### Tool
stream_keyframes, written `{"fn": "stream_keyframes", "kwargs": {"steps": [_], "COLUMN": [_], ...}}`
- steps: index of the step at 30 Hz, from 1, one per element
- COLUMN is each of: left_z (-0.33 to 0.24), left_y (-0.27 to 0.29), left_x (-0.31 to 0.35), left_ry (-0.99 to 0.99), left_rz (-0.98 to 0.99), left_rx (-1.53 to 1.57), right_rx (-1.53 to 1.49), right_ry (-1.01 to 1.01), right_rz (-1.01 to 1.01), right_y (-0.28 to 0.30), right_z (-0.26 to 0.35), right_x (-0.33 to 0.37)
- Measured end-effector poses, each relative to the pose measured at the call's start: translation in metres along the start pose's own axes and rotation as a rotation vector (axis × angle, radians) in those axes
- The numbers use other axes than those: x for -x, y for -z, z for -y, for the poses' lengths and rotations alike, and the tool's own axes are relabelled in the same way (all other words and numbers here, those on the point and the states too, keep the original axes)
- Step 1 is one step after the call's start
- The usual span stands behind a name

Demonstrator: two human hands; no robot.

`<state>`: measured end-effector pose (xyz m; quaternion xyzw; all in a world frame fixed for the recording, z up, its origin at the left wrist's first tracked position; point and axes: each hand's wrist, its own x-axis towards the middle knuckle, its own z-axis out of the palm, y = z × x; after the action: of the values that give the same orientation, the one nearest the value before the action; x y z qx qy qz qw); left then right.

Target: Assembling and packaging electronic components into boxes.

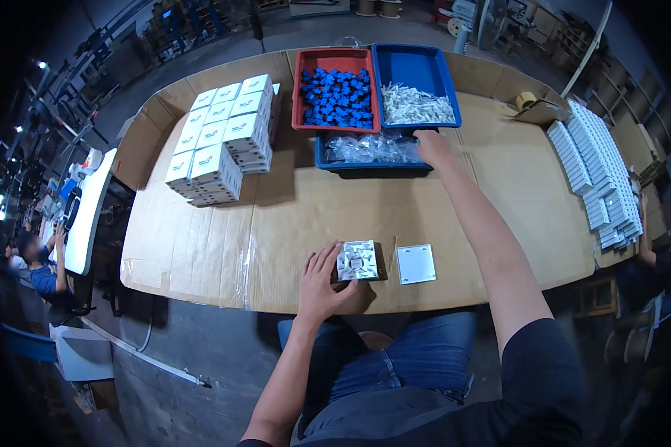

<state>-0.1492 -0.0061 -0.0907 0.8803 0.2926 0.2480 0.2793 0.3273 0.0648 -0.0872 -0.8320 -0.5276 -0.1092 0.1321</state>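
Observation:
My left hand (320, 283) is closed round the left and near sides of a small square box (357, 261), whose top side shows silvery and white pieces. Just right of the box lies a flat white square plate (416, 264) with small dark marks near its corners. My right arm stretches far forward. At its end my right hand (432, 150) is over the right end of a low blue bin (328, 162) of clear plastic bags (369, 149). Its fingers look curled together, and what they hold, if anything, is too small to make out.
Behind that bin sit a red bin (298, 112) of blue parts and a blue bin (410, 63) of small white parts. Stacked white boxes (209, 160) stand at left. White plates (600, 175) are piled at right. Cardboard walls (492, 78) edge the table; people sit at both sides.

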Motion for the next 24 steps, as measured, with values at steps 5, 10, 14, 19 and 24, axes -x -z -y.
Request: {"fn": "stream_keyframes", "kwargs": {"steps": [5, 10, 14, 19, 24], "left_z": [0.004, 0.0, -0.003, -0.001, -0.048], "left_y": [0.0, 0.001, 0.006, 0.003, -0.027], "left_x": [-0.001, -0.005, 0.0, 0.006, -0.012], "left_ry": [-0.002, -0.034, -0.002, 0.045, 0.263], "left_rz": [0.0, -0.013, 0.001, -0.132, -0.32], "left_rx": [-0.015, -0.032, -0.003, 0.098, 0.609], "right_rx": [-0.018, -0.39, -0.933, -1.286, -1.556], "right_ry": [-0.071, -0.167, -0.301, -0.334, -0.341], "right_rz": [-0.081, -0.279, -0.267, -0.223, -0.04], "right_y": [0.002, 0.027, 0.05, 0.1, 0.13], "right_z": [0.0, -0.026, -0.009, 0.053, 0.121], "right_x": [0.001, 0.02, 0.056, 0.129, 0.213]}}
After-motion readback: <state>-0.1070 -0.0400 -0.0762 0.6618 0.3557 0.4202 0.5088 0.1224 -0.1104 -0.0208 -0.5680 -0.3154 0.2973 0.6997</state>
